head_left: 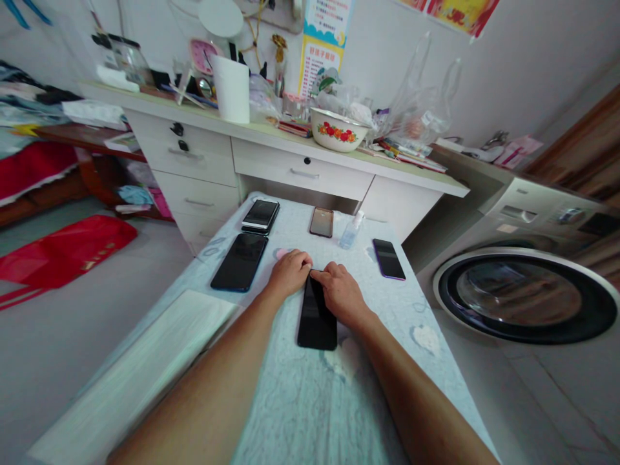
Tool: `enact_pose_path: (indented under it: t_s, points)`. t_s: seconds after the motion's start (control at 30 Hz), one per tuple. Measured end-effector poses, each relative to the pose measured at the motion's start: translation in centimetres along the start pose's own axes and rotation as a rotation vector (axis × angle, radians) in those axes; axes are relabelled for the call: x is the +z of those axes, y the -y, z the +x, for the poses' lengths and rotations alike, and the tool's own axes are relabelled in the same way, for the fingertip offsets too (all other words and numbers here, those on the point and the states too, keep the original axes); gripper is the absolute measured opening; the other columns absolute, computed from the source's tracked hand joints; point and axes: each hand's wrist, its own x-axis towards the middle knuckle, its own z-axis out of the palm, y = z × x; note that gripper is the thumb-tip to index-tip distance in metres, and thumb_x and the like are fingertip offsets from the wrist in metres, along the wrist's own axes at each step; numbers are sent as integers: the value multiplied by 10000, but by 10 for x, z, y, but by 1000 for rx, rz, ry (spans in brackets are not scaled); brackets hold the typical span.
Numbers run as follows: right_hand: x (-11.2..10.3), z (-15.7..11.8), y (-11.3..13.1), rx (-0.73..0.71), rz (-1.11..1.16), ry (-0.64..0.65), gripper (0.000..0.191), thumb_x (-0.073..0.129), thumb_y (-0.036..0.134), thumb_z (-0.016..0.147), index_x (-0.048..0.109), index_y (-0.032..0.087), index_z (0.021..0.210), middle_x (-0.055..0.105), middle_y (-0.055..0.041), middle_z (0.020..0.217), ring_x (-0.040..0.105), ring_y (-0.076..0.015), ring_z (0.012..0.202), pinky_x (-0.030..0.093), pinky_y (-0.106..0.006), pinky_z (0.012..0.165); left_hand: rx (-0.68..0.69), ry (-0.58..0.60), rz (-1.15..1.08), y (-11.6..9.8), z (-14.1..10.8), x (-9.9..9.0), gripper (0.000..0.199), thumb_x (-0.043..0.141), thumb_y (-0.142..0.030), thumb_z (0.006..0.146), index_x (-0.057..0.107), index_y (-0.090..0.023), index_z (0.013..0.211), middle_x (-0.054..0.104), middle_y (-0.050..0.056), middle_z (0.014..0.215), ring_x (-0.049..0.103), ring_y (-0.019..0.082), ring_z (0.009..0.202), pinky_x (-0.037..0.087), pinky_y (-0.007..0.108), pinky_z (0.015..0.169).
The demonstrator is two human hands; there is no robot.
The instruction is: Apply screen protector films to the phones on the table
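Handling the black phone (317, 321), flat between the table's (300, 387) side edges, we do best with light, even pressure. Our left hand (289, 274) curls its fingers, our right hand (343, 294) bends over the phone's far end; whether either pinches, we cannot tell.

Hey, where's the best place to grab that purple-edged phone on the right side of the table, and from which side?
Probably across the middle of the purple-edged phone, pinching both long edges, coming from above with the right hand, the nearer one. It lies flat, screen up, on the tablecloth, so its thin edges offer the grip.
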Motion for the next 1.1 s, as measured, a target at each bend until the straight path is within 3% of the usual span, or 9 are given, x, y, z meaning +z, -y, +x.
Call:
enact_pose_path:
  t_s: [0.57,0.9,1.1]
  points:
    - [-9,-17,-21,136,-70,4,349,427,118,911,697,244,1093,570,-84,957,487,-215,894,368,-298,786,5,-3,10,-2,-1,0,126,524,-158,798,626,-199,737,630,26,850,595,177,871,435,306,809]
    - [-4,-10,-12,69,-17,-2,351,428,104,915,660,235,1143,558,-77,994,479,-201,930,364,-277,822,19,-7,26,0,0,2,126,526,-140,786,619,-197,723,614,18,791,570,158,775,415,273,694]
    - [-7,-13,-8,-31,47,36,361,430,68,902,673,231,1114,557,-68,995,476,-187,921,357,-274,815,40,1,48,-5,-2,-1,142,511,-139,801,610,-200,720,620,23,793,573,168,799,422,289,726]
